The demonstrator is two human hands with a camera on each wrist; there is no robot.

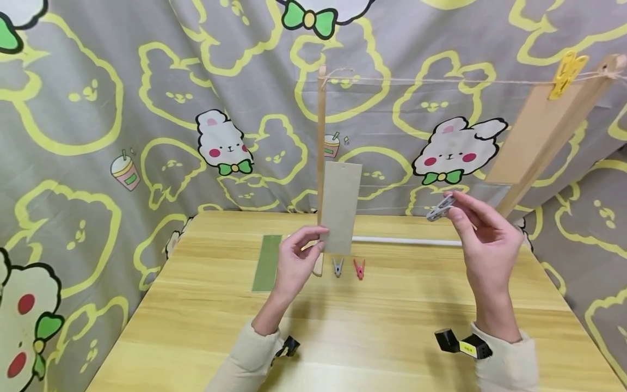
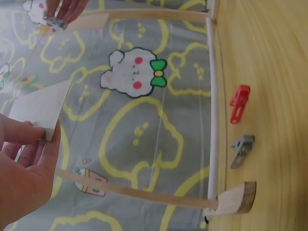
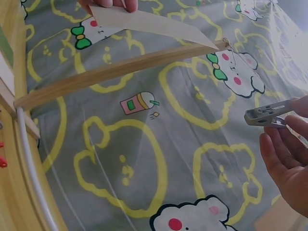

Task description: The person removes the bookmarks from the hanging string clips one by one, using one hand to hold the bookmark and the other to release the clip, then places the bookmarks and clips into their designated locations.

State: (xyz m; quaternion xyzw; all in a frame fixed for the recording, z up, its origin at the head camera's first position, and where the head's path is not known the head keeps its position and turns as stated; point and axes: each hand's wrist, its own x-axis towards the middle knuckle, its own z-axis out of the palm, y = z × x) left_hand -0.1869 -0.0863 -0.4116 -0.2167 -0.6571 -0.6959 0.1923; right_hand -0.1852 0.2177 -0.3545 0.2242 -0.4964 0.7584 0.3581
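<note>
Fingers [image 1: 315, 231] of the left hand [image 1: 296, 260] pinch an upright grey-beige rectangular card [image 1: 343, 207] near its lower left edge, most of it rising above them; those of the right hand [image 1: 490, 239] pinch a small grey clip [image 1: 441, 208], well apart from the card. Working remotely, I see a small hole near the card's top in the head view, and the thumb on its face in the left wrist view. My right wrist view gives the held clip side-on. On the wooden table [image 1: 392, 316] lie a green rectangular card [image 1: 266, 264], a second grey clip [image 1: 338, 267] and a red clip [image 1: 360, 269].
</note>
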